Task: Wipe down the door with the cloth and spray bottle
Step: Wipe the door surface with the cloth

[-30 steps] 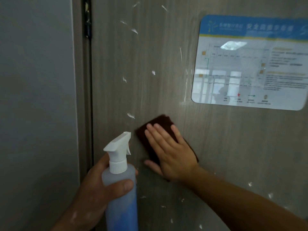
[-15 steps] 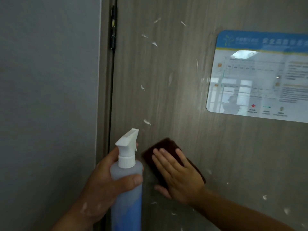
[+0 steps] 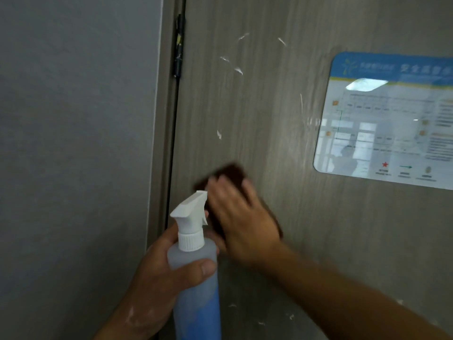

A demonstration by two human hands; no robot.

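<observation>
Brown cloth (image 3: 231,171) | right hand (image 3: 242,219) flat, pressing it to door (image 3: 269,119) | left hand (image 3: 157,273) grips spray bottle (image 3: 196,300)

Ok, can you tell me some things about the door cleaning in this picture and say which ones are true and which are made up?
1. The left hand grips a clear plastic spray bottle with a white trigger top. True.
2. The right hand presses a dark brown cloth against the grey wood-grain door. True.
3. The door is spotless. False: white smears mark it above the cloth.
4. The blue and white sign hangs left of the cloth. False: it is up to the right.
5. The bottle is empty. False: blue liquid fills its lower part.
</observation>
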